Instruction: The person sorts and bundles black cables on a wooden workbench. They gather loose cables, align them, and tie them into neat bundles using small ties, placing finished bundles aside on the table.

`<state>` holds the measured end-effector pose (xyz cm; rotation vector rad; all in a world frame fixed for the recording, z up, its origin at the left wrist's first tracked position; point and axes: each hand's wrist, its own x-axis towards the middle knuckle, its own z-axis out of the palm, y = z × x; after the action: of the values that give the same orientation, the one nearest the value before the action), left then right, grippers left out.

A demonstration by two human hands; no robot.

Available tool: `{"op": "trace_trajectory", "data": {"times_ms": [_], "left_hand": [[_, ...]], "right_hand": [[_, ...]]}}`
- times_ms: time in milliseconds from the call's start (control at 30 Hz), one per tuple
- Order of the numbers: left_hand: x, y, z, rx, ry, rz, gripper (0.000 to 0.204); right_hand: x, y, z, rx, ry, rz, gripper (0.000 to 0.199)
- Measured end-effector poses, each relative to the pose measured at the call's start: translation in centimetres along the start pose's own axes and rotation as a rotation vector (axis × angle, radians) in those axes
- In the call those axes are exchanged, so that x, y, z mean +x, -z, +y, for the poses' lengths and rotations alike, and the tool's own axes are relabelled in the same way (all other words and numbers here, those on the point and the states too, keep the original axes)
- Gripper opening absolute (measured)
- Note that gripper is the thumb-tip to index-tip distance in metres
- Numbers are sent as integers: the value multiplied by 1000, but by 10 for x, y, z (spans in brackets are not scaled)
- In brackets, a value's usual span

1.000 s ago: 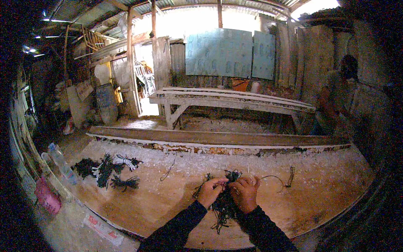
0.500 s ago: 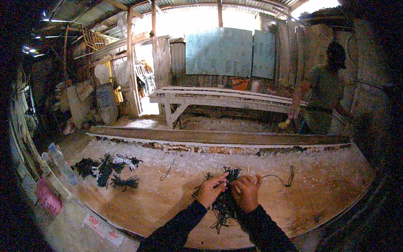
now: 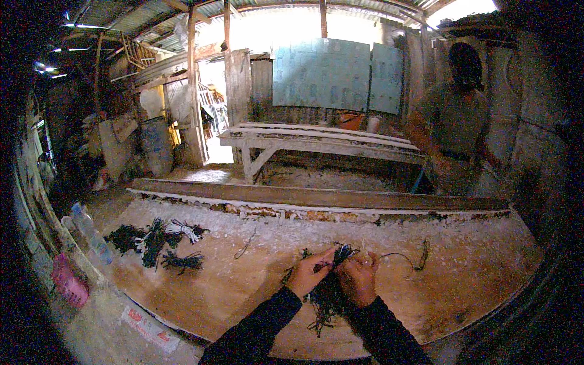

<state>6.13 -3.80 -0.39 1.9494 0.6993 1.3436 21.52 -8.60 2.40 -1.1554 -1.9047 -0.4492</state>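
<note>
My left hand (image 3: 308, 275) and my right hand (image 3: 360, 280) are close together over a bundle of thin black cords (image 3: 327, 298). The fingers of both are closed around its upper part, where a dark tuft with pale ends sticks out between them. Below my hands the loose ends spread over the wooden tabletop (image 3: 237, 292). One thin dark strand (image 3: 424, 255) lies curled to the right of my right hand. Farther left rest several tied bundles: black ones (image 3: 153, 244) and a white-and-black one (image 3: 181, 229). My fingers hide the middle of the held bundle.
A raised wooden beam (image 3: 304, 193) runs along the table's far edge. Clear plastic bottles (image 3: 91, 228) stand at the left edge, above a pink basket-like container (image 3: 70, 283). Beyond are a whitish bench (image 3: 328, 141) and another person (image 3: 453, 121) at the right.
My left fingers have closed in around the bundle's top, and its tuft leans more to the right. The other person has shifted left and bent over. The view has moved slightly.
</note>
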Motion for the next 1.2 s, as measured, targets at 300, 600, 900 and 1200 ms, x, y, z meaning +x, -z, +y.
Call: {"op": "trace_trajectory", "data": {"times_ms": [300, 600, 900, 1200], "left_hand": [[-1, 2, -16, 61, 48, -80, 56], [-1, 1, -14, -15, 180, -45, 42], [-4, 0, 3, 226, 33, -7, 38], [-3, 2, 28, 378, -179, 8, 32]], "right_hand": [[2, -1, -1, -13, 56, 23, 17], [3, 3, -9, 22, -20, -89, 20], [3, 6, -3, 107, -81, -81, 25], [0, 1, -1, 132, -113, -130, 30]]}}
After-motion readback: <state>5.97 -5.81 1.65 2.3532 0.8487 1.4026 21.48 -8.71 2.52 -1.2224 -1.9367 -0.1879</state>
